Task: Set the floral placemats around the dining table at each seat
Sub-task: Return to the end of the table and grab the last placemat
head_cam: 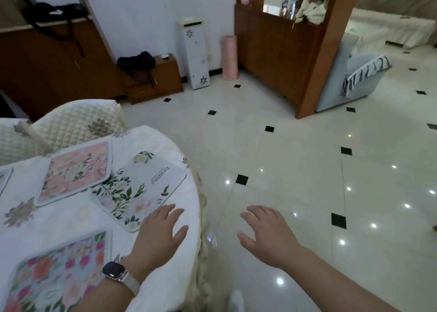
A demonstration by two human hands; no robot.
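A round dining table (pixel 186 217) under a white floral cloth fills the lower left. Three floral placemats lie on it: a pink one (pixel 75 172) at the back, a white one with green leaves and the word "Beautiful" (pixel 139 186) near the right edge, and a blue one with pink and orange flowers (pixel 56 276) at the front. The edge of a further mat (pixel 4 179) shows at far left. My left hand (pixel 160 233), with a watch on its wrist, hovers flat and empty by the white mat's near corner. My right hand (pixel 264 233) is spread over the floor, empty.
A chair with a quilted cream cover (pixel 78 122) stands behind the table. Glossy tiled floor (pixel 295 170) stretches to the right. Along the far wall are wooden cabinets (pixel 272 51), a small wooden stand (pixel 156 80), a white drawer unit (pixel 194 54), a pink roll (pixel 229 56) and a grey sofa (pixel 361 75).
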